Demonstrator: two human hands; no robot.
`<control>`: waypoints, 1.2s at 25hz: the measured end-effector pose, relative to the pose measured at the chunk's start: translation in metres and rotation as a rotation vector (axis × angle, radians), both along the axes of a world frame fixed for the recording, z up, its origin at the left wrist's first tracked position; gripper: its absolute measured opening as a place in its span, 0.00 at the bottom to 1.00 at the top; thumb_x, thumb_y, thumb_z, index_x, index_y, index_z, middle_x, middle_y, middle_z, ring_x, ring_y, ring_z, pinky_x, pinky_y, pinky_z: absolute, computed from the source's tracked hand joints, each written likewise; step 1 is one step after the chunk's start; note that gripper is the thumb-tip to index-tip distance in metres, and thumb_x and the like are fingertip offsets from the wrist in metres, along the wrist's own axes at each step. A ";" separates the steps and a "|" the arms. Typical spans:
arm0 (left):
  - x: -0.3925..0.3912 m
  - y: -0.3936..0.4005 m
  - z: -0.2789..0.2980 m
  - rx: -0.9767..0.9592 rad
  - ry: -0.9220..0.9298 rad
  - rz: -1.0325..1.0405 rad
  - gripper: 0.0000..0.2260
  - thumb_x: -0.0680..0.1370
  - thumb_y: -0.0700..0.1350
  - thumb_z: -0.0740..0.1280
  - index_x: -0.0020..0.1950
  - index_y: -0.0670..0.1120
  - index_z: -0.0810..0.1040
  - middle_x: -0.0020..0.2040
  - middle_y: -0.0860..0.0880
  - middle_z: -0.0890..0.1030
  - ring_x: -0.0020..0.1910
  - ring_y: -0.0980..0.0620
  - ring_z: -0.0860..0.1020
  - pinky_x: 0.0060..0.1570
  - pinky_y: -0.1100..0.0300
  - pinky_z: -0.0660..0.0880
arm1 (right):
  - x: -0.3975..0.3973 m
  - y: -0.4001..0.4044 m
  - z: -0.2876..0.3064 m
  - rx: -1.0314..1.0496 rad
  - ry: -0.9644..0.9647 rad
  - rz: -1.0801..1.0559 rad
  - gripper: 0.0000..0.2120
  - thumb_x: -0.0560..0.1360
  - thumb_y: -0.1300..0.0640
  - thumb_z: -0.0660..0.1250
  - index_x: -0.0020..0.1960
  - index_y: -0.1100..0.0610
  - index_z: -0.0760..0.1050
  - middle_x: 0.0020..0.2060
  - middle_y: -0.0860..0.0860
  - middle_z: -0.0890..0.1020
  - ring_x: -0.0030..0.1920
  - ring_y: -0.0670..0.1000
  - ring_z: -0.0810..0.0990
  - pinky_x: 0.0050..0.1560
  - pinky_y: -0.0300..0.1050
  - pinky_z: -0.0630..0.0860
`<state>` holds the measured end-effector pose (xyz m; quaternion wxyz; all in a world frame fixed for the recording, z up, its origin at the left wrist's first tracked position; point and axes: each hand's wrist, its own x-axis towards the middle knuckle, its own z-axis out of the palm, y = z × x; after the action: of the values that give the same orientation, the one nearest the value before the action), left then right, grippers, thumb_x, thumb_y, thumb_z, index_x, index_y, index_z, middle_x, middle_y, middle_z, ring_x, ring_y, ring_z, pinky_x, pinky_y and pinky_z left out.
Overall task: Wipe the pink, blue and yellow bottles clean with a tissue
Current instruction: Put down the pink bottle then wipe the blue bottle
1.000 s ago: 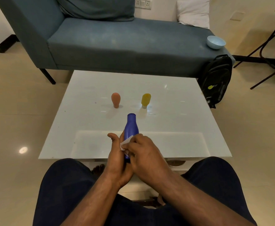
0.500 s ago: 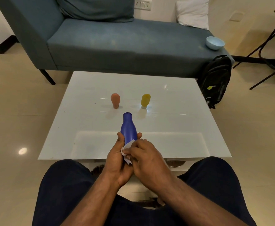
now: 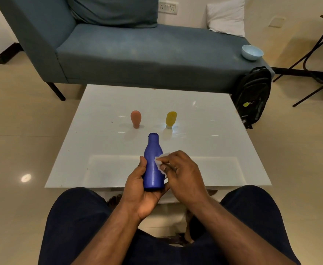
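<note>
While the left hand (image 3: 137, 190) cradles the glossy blue plastic bottle (image 3: 153, 165) above the near edge of the white tabletop (image 3: 214, 131), neck pointing away, the right hand (image 3: 181, 173) pinching the crumpled white tissue (image 3: 161, 161) against its right flank should probably press firmly as the left turns the bottle to expose each side.

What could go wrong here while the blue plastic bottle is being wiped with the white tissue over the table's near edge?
The blue plastic bottle has no cap and lies tilted in the left hand, off the white glossy table; anything left inside might spill. The small white tissue, pinched by the right hand, looks crumpled and could tear or slip. A wide wiping stroke might topple the upright pink bottle or yellow bottle.
</note>
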<state>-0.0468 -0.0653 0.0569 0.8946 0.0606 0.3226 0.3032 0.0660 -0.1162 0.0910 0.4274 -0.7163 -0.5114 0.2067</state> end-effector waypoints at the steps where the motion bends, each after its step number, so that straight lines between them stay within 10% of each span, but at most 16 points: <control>1: 0.000 0.000 0.001 -0.005 0.001 0.002 0.25 0.76 0.56 0.66 0.69 0.43 0.76 0.56 0.41 0.84 0.51 0.44 0.82 0.51 0.48 0.80 | -0.003 0.000 0.002 0.002 -0.004 -0.005 0.08 0.77 0.58 0.67 0.54 0.52 0.81 0.49 0.45 0.78 0.51 0.39 0.77 0.52 0.32 0.74; 6: -0.005 0.004 0.004 -0.043 -0.098 -0.011 0.25 0.80 0.57 0.62 0.71 0.42 0.74 0.66 0.42 0.81 0.56 0.43 0.84 0.51 0.48 0.83 | -0.021 -0.025 0.001 0.010 -0.060 0.079 0.10 0.76 0.60 0.68 0.56 0.52 0.81 0.48 0.43 0.77 0.51 0.38 0.76 0.51 0.27 0.71; 14: -0.002 -0.003 0.015 0.038 -0.042 -0.069 0.19 0.77 0.53 0.66 0.64 0.44 0.79 0.53 0.40 0.85 0.48 0.42 0.86 0.44 0.43 0.83 | 0.008 0.021 0.014 0.012 -0.004 -0.018 0.08 0.78 0.55 0.66 0.55 0.49 0.80 0.50 0.43 0.76 0.51 0.40 0.77 0.51 0.32 0.76; 19: -0.003 -0.002 0.010 0.030 -0.021 -0.081 0.21 0.79 0.55 0.64 0.65 0.42 0.79 0.52 0.40 0.85 0.45 0.45 0.85 0.41 0.50 0.83 | -0.014 -0.006 0.000 0.013 -0.378 0.128 0.11 0.74 0.60 0.67 0.56 0.54 0.80 0.49 0.48 0.78 0.49 0.47 0.75 0.52 0.36 0.73; 25: 0.000 -0.007 0.012 0.055 0.023 -0.156 0.22 0.79 0.58 0.64 0.63 0.43 0.79 0.49 0.41 0.83 0.38 0.47 0.79 0.28 0.60 0.76 | 0.016 0.026 0.018 -0.040 -0.147 -0.044 0.10 0.78 0.60 0.65 0.57 0.52 0.78 0.51 0.46 0.75 0.50 0.44 0.76 0.52 0.44 0.79; 30: -0.002 -0.006 0.005 0.095 0.046 -0.140 0.31 0.75 0.68 0.59 0.65 0.45 0.79 0.52 0.40 0.83 0.44 0.44 0.81 0.43 0.51 0.77 | -0.006 0.001 0.015 -0.105 -0.360 0.197 0.14 0.74 0.59 0.69 0.60 0.53 0.76 0.55 0.48 0.75 0.54 0.48 0.73 0.53 0.35 0.74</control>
<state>-0.0485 -0.0710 0.0622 0.9022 0.1322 0.3233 0.2532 0.0604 -0.1156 0.1059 0.2689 -0.7094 -0.6357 0.1424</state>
